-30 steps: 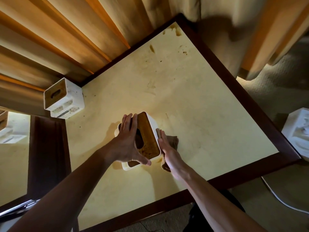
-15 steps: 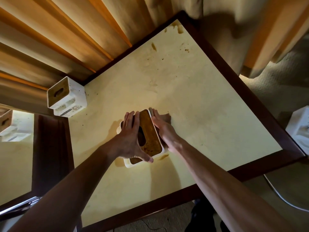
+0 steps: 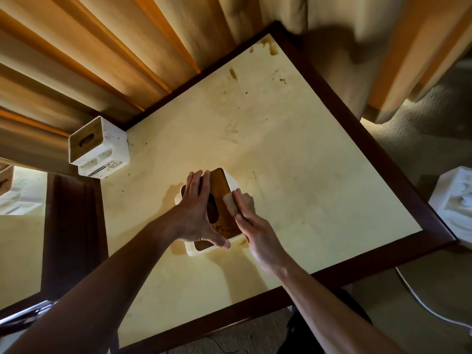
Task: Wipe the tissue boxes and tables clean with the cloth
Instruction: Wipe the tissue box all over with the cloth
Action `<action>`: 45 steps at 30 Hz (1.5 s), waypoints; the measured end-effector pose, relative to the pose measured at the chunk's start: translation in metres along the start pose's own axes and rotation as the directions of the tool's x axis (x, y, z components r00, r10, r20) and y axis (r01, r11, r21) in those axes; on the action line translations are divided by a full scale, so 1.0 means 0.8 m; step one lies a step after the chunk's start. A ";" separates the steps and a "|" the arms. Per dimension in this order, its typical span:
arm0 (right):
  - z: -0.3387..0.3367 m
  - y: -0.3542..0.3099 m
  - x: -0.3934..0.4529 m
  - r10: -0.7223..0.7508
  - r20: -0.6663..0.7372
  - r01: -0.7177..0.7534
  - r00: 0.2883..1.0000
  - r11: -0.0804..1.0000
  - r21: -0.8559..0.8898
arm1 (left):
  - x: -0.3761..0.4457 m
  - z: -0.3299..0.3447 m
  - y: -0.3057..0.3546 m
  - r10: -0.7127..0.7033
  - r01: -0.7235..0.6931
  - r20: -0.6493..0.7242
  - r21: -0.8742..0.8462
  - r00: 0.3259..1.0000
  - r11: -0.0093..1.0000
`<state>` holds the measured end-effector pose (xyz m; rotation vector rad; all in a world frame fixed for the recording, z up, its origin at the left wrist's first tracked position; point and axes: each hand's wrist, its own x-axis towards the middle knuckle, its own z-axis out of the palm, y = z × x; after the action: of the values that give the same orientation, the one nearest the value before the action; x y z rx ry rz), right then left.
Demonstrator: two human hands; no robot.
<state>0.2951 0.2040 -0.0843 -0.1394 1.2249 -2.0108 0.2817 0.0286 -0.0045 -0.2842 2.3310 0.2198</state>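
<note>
Tissue box (image 3: 224, 198), white with a brown wooden lid and an oval slot, stands near the middle of the pale yellow counter (image 3: 306, 154). Left hand (image 3: 196, 213) lies over the box's left side, fingers straight along the lid and thumb spread across its near end, steadying it. Right hand (image 3: 255, 226) presses a small cloth (image 3: 229, 201) against the lid's right edge, fingers fairly straight over it; the cloth peeks out at the fingertips. Brown stains (image 3: 273, 48) mark the counter's far corner. A second tissue box (image 3: 98, 146) sits at the counter's left corner, well apart, beside pleated curtains (image 3: 102, 60).
</note>
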 end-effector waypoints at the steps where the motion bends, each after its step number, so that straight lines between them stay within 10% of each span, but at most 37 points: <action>1: 0.000 -0.001 -0.007 0.022 0.005 -0.022 1.000 1.000 0.019 | 0.000 0.000 0.000 0.000 0.000 0.001 0.001 1.000 1.000; 14: -0.007 0.013 0.008 0.298 -0.197 -0.284 0.934 0.954 0.100 | -0.002 0.000 0.000 0.002 -0.002 -0.005 -0.020 1.000 1.000; 45: -0.044 -0.062 0.009 0.098 -0.407 -0.118 0.908 0.993 -0.024 | -0.014 -0.001 -0.031 0.139 -0.144 -0.077 -0.060 0.987 0.988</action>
<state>0.2468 0.2371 -0.0652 0.3347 1.5008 -1.9707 0.2953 0.0057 0.0021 -0.1603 2.4214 0.3618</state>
